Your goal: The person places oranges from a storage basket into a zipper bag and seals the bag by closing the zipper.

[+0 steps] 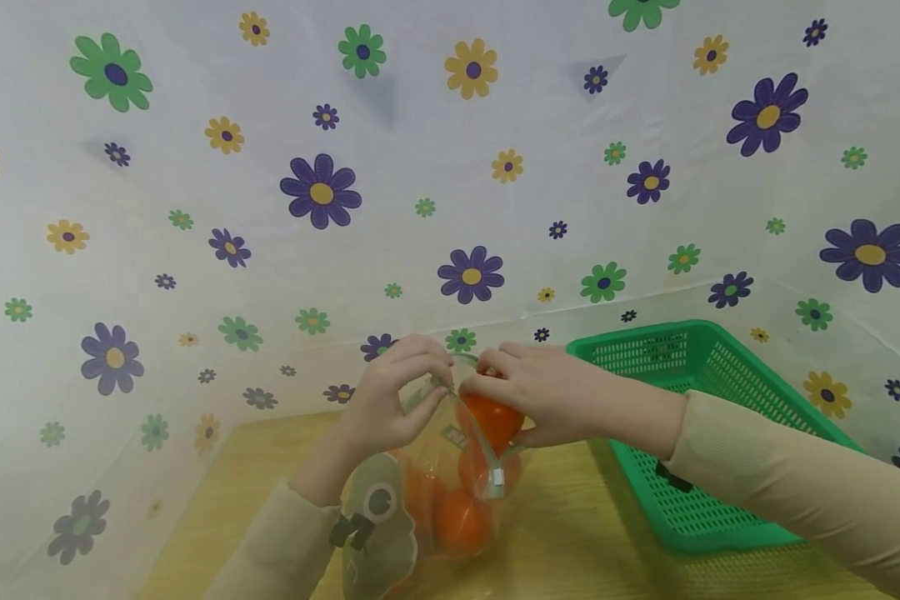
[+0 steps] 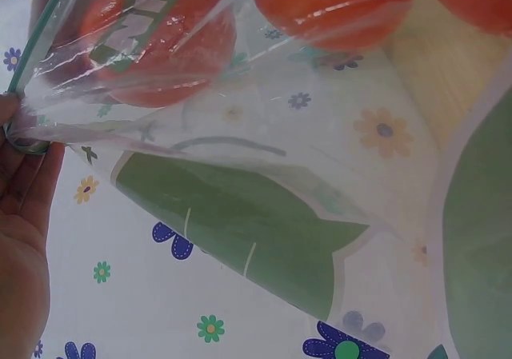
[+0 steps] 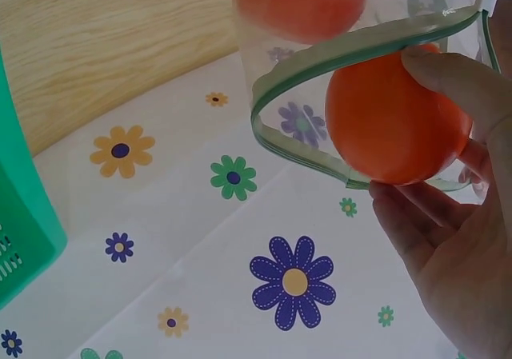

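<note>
Left hand (image 1: pixel 390 400) pinches the zip bag (image 1: pixel 420 500) rim at nine o'clock; right hand (image 1: pixel 547 396) grips an orange (image 1: pixel 492 419) in the mouth (bagging step, seemingly), calling for release

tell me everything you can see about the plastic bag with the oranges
The bag is clear, glossy plastic with green leaf prints and a green zip rim with a white slider. It stands on the wooden table, mouth open. The left hand pinches its rim; the right hand holds an orange at the mouth. More oranges lie inside.
</note>
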Tool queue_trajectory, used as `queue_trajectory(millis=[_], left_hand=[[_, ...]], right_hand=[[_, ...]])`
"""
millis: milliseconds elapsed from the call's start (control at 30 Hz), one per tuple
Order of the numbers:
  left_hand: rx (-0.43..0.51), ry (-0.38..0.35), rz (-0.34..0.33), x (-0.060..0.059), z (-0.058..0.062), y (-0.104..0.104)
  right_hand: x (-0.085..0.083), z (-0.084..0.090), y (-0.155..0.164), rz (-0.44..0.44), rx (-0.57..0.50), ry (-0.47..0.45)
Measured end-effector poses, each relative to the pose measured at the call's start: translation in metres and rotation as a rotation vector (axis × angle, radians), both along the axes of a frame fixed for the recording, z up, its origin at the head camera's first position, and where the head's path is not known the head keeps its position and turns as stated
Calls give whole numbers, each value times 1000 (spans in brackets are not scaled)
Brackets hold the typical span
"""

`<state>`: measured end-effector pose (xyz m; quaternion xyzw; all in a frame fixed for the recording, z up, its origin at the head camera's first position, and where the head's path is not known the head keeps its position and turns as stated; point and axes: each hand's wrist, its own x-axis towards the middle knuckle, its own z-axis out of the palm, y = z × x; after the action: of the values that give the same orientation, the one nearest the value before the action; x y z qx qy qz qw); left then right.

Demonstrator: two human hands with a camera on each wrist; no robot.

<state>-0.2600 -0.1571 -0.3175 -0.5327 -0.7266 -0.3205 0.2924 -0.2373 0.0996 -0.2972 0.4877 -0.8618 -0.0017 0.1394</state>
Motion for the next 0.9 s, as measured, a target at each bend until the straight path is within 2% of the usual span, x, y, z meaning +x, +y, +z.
queue_trajectory(millis=[233, 400, 533, 667, 900], left_hand=[[-6, -25, 12, 2, 0, 0], [-2, -10, 4, 2, 0, -1], [4, -4, 2, 2, 0, -1], [3, -2, 12, 3, 0, -2], [4, -1, 15, 3, 2, -3]], right_hand=[[0, -3, -1, 35, 2, -62], [-1, -7, 0, 49, 3, -60], [-1, -9, 0, 23, -6, -47], [-1, -10, 0, 4, -8, -76], [-1, -8, -1, 62, -21, -92]])
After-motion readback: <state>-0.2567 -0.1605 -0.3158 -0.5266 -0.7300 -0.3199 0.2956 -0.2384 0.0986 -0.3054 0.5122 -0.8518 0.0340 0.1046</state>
